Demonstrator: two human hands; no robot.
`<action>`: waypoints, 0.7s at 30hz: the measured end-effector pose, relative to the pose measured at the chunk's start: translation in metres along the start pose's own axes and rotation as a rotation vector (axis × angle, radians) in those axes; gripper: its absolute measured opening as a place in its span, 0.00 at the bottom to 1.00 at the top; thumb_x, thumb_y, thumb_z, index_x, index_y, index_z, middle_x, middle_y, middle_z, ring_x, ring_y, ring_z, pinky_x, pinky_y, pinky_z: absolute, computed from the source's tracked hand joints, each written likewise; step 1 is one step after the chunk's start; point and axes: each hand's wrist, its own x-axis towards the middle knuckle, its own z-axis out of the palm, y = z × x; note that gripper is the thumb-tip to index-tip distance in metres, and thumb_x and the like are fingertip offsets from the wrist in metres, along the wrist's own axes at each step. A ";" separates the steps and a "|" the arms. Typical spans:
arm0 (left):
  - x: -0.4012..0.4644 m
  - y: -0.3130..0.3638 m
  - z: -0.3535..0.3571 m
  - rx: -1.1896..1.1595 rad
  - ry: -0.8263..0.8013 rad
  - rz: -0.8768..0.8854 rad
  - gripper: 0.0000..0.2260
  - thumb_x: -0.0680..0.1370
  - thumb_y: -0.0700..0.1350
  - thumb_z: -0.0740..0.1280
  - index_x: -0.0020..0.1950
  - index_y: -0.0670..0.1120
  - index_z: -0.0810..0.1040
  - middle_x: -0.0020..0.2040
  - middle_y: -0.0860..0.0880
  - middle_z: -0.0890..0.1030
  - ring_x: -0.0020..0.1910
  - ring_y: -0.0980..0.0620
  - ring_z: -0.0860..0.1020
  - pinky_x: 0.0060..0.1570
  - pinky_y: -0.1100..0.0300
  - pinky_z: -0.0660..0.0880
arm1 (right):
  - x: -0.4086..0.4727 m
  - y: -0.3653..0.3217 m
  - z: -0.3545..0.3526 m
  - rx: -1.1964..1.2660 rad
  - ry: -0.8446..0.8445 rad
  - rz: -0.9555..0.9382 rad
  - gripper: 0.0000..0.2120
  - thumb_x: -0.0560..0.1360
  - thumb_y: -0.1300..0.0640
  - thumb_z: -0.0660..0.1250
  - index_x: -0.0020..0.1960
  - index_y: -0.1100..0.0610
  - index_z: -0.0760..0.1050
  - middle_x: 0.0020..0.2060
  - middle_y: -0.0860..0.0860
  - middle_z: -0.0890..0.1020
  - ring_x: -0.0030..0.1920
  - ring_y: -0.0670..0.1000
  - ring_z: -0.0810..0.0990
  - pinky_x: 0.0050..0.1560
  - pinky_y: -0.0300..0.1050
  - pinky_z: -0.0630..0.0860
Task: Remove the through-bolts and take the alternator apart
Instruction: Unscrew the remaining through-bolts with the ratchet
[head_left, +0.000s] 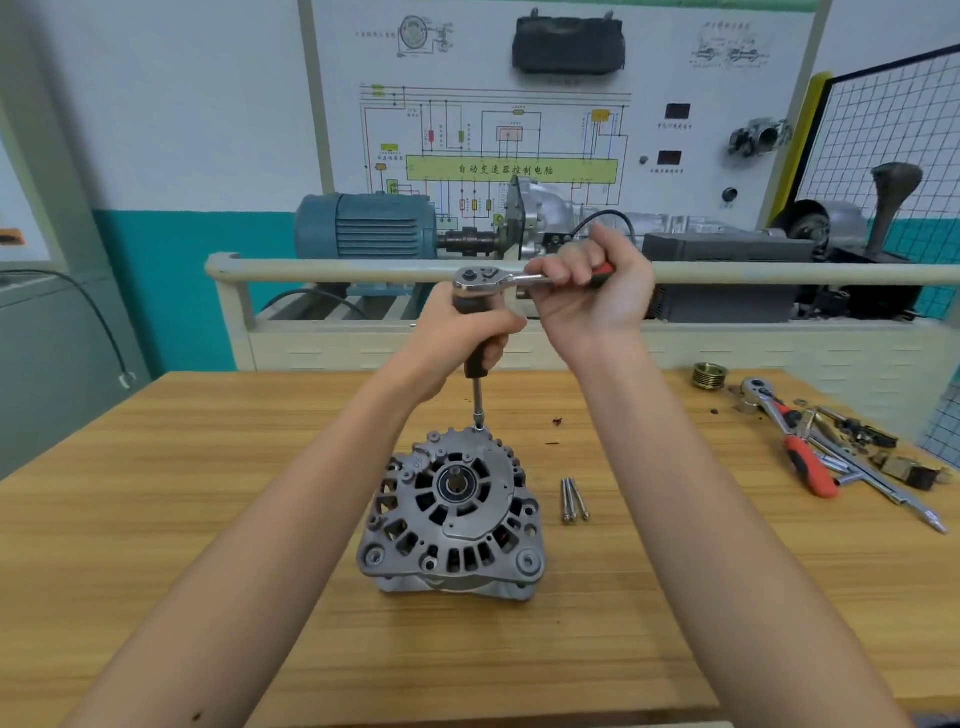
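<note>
The alternator (451, 514) stands on the wooden tabletop (208, 493) with its vented end housing facing up, near the middle of the view. A ratchet wrench (498, 278) is held above it, with a long extension bar (478, 400) running straight down from the ratchet head to a small socket that sits on a bolt at the far rim of the alternator.

The left hand (462, 332) grips the black upper part of the extension just under the ratchet head, its fingers (506, 325) curled tightly round it. The right hand (592, 291) holds the ratchet's red-and-black handle, fingers wrapped fully over it, with the handle lying level and pointing right.

Three removed through-bolts (574, 500) lie side by side on the tabletop just to the right of the alternator, not touching it. Farther right, near the tabletop's edge, lie a second ratchet with a red handle (795, 441), a grooved pulley (709, 375), and a scatter of bars and small parts. Behind the tabletop stands a training rig with a blue electric motor (366, 226) and a wiring-diagram board (519, 130).
</note>
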 end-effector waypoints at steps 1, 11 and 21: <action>0.000 0.001 -0.001 0.005 -0.066 0.000 0.14 0.70 0.37 0.68 0.25 0.47 0.71 0.22 0.48 0.70 0.22 0.49 0.66 0.26 0.60 0.66 | 0.007 -0.003 0.001 0.025 0.015 0.078 0.28 0.79 0.59 0.54 0.20 0.55 0.63 0.18 0.48 0.62 0.19 0.48 0.63 0.29 0.41 0.70; 0.002 -0.005 0.022 -0.006 0.234 -0.057 0.19 0.74 0.33 0.63 0.25 0.45 0.65 0.20 0.49 0.64 0.19 0.53 0.59 0.24 0.64 0.57 | -0.019 0.011 -0.007 0.080 0.067 -0.194 0.26 0.80 0.60 0.55 0.22 0.54 0.64 0.19 0.48 0.63 0.21 0.49 0.65 0.30 0.40 0.72; 0.000 -0.007 0.022 -0.007 0.317 -0.026 0.15 0.68 0.36 0.67 0.25 0.48 0.67 0.21 0.51 0.65 0.22 0.53 0.61 0.26 0.62 0.58 | -0.031 0.016 -0.007 -0.031 -0.050 -0.282 0.25 0.80 0.60 0.54 0.23 0.56 0.65 0.19 0.50 0.65 0.22 0.50 0.68 0.33 0.43 0.76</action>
